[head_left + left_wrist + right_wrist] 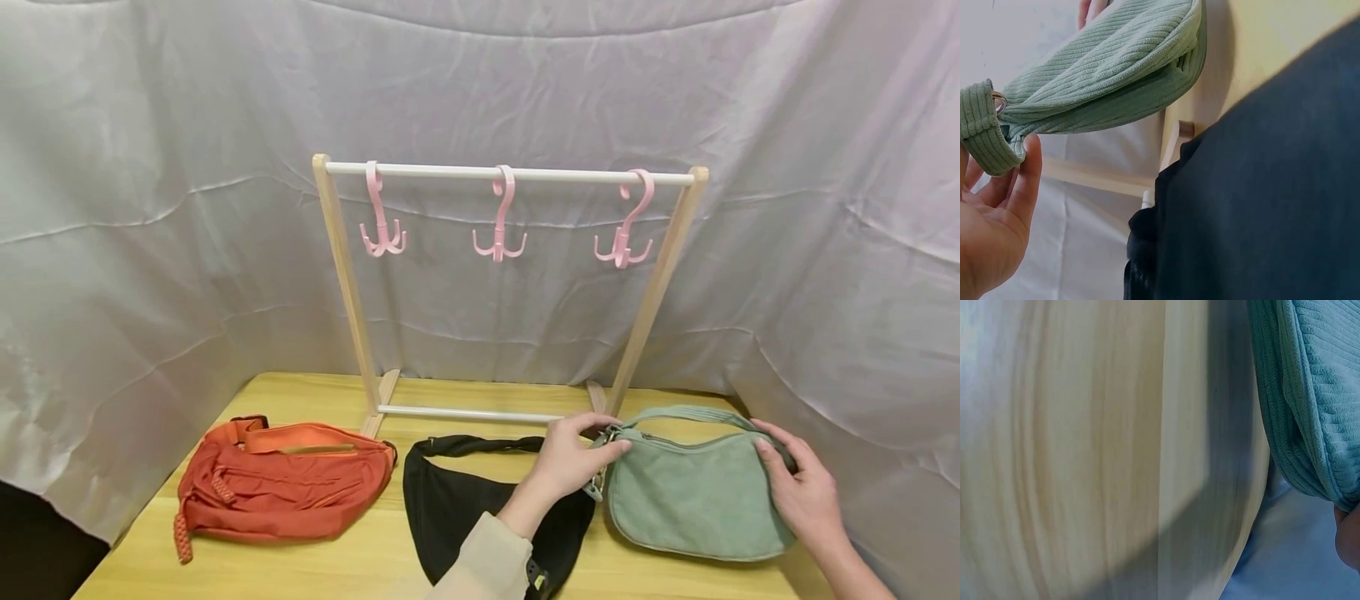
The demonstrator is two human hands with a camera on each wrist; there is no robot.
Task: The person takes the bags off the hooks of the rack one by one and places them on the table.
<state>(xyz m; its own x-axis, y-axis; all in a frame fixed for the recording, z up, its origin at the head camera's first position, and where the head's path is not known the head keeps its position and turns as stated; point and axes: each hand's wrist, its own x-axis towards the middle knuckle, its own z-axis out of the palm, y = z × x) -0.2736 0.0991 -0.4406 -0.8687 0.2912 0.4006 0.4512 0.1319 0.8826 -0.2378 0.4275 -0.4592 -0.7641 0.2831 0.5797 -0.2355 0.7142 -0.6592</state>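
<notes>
A green corduroy handbag (pixel 701 500) is held upright at the right of the table, between both hands. My left hand (pixel 568 458) pinches its upper left corner, where the strap meets a metal ring; in the left wrist view the thumb and fingers of the left hand (pixel 997 225) grip that strap end. At the opposite upper corner, my right hand (pixel 806 483) grips the bag with the thumb on the front and fingers behind. Only a fingertip of it shows in the right wrist view, under the green bag (pixel 1329 394). The strap arches over the bag's top.
A black bag (pixel 450 500) lies partly under my left forearm. Left of it lies a red-orange bag (pixel 300 492) with braided zipper pulls. Behind them stands a wooden rack with a white bar (pixel 442 172), carrying pink hooks (pixel 501 217). Grey cloth (pixel 480 92) hangs around the table.
</notes>
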